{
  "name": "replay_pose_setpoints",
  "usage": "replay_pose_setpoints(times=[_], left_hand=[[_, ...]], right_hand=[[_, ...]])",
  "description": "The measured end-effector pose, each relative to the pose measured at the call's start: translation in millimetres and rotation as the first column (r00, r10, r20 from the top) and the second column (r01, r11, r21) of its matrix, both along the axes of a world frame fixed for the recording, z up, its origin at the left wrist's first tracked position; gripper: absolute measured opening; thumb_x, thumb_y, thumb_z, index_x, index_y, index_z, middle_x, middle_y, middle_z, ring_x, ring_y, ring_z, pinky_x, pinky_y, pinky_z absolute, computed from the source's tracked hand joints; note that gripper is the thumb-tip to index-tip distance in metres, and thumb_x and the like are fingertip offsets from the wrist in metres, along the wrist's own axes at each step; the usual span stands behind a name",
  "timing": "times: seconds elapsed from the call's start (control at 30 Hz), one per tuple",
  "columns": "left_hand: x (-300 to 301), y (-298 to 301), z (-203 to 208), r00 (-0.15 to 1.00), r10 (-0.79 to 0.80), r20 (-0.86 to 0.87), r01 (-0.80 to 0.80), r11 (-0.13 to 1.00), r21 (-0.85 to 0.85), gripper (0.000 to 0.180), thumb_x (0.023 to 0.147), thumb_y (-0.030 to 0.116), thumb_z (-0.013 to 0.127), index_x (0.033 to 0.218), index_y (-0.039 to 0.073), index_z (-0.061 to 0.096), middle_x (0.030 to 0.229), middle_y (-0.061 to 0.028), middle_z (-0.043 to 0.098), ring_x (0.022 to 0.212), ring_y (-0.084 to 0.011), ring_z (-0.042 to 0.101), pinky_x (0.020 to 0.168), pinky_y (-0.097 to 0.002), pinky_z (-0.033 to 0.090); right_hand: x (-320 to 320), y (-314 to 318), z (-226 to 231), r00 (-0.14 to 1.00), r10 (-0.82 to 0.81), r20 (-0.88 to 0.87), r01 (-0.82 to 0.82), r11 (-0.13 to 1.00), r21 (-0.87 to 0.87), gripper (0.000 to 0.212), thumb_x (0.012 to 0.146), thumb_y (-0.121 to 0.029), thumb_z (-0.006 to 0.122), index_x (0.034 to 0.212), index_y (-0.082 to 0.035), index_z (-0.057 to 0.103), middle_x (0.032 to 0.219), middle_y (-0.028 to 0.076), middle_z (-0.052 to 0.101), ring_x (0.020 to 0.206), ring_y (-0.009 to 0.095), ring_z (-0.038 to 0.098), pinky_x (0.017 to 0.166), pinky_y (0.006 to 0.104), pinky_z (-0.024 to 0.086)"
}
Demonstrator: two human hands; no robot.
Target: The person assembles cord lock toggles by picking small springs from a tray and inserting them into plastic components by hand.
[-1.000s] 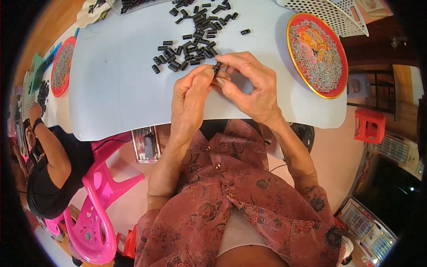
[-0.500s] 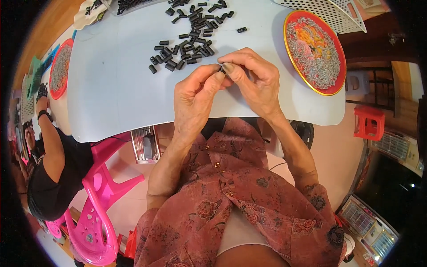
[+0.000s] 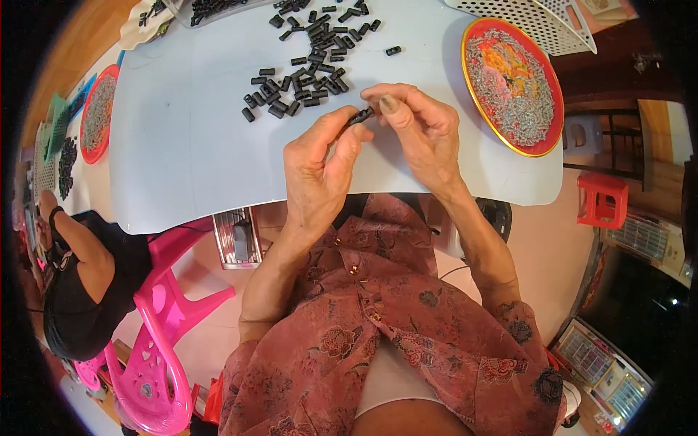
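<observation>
Over the near part of the white table (image 3: 189, 145), my left hand (image 3: 314, 161) pinches a small black cylindrical piece (image 3: 359, 117) between thumb and fingers. My right hand (image 3: 425, 131) is beside the piece's right end, its thumb raised away from the index finger. Whether a right fingertip touches the piece I cannot make out, and anything tiny in those fingers would be too small to tell. Beyond my hands lies a loose pile of similar black pieces (image 3: 313, 81), with one single black piece (image 3: 393, 51) off to its right.
At the right stands a red gold-rimmed tray (image 3: 559, 116) full of small silvery parts. Behind it is a white perforated basket (image 3: 542, 22). To the left, a person in black (image 3: 76, 291) sits by another red tray (image 3: 89, 154). A pink chair (image 3: 163, 349) and red stool (image 3: 603, 200) are on the floor.
My right thumb has lifted off the black piece, which now shows more in my left fingers. The person at the left has drawn a hand back from the black pieces there.
</observation>
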State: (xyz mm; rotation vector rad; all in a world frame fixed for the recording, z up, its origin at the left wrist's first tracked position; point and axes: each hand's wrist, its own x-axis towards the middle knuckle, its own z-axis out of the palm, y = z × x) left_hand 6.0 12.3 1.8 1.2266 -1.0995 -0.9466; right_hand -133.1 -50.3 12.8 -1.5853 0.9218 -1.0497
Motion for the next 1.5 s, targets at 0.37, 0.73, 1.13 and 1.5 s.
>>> replay_pose_setpoints(times=[0.37, 0.73, 1.13, 1.5], left_hand=[[0.6, -1.4, 2.4, 0.995, 0.000, 0.105, 0.006, 0.998, -0.058, 0.021, 0.088, 0.003, 0.058, 0.107, -0.006, 0.060, 0.085, -0.0123, 0.067, 0.078, -0.0145, 0.065, 0.067, -0.0261, 0.050], [9.2, -2.7, 3.8, 0.983, -0.171, -0.067, 0.172, 0.985, 0.017, 0.025, 0.093, 0.013, 0.055, 0.109, -0.005, 0.062, 0.081, -0.0093, 0.067, 0.073, -0.0109, 0.058, 0.069, -0.0239, 0.047], [3.8, -7.6, 12.0, 0.952, -0.078, -0.296, 0.108, 0.991, 0.084, 0.027, 0.094, 0.015, 0.051, 0.104, -0.006, 0.064, 0.085, -0.0064, 0.068, 0.082, -0.0098, 0.059, 0.078, -0.0240, 0.046], [-8.9, -13.1, 6.4, 0.956, -0.035, -0.292, 0.072, 0.991, 0.115, 0.026, 0.094, 0.018, 0.050, 0.088, -0.004, 0.063, 0.074, 0.0028, 0.058, 0.070, -0.0050, 0.046, 0.063, -0.0206, 0.036]], right_hand=[[0.9, 0.7, -6.5, 0.978, 0.078, 0.193, -0.097, 0.991, 0.089, 0.013, 0.088, -0.007, 0.064, 0.097, 0.002, 0.067, 0.077, 0.003, 0.066, 0.070, 0.006, 0.057, 0.064, 0.0204, 0.047], [-0.2, 0.4, -2.5, 0.974, 0.118, 0.192, -0.136, 0.987, 0.082, 0.013, 0.088, -0.007, 0.064, 0.096, 0.004, 0.066, 0.082, 0.005, 0.065, 0.073, 0.008, 0.057, 0.065, 0.0221, 0.048], [12.5, 3.2, 0.2, 0.993, -0.069, -0.096, 0.026, 0.917, -0.398, 0.045, 0.067, 0.004, 0.069, 0.110, -0.006, 0.064, 0.100, 0.009, 0.062, 0.075, 0.014, 0.059, 0.065, 0.0252, 0.050], [12.3, 7.9, -5.9, 0.961, -0.257, -0.101, 0.168, 0.836, -0.522, 0.037, 0.061, 0.005, 0.071, 0.097, -0.002, 0.067, 0.087, 0.009, 0.063, 0.071, 0.023, 0.058, 0.062, 0.0310, 0.050]])
